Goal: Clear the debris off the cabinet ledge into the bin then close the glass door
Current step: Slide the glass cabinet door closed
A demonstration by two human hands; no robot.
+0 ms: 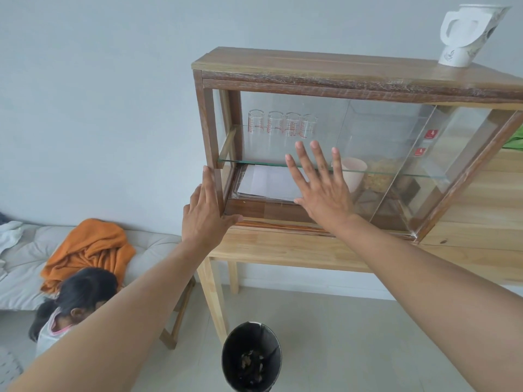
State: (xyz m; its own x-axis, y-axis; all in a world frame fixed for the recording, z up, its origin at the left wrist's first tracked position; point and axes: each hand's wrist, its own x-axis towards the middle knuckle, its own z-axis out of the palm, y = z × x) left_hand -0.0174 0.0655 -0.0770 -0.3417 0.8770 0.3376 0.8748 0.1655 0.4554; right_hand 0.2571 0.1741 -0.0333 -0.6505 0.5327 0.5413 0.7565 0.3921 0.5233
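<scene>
Item: cabinet [339, 77] on desk [283, 247], glass door [297, 131] closing step. Right hand [322, 190], fingers spread flat on the pane, grips nothing; left hand [203, 213], open, braces the frame post at 9 o'clock. Advice: keep the palm flat and slide evenly along the track. Ledge [268, 219] appears clear. Bin [252, 357], 6 o'clock, on floor: holds dark debris. Shelf: four upturned glasses [283, 124].

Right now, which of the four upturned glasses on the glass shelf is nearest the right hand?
The rightmost glass, last in the row. It stands just above the fingertips of the right hand; the other three sit further left.
</scene>
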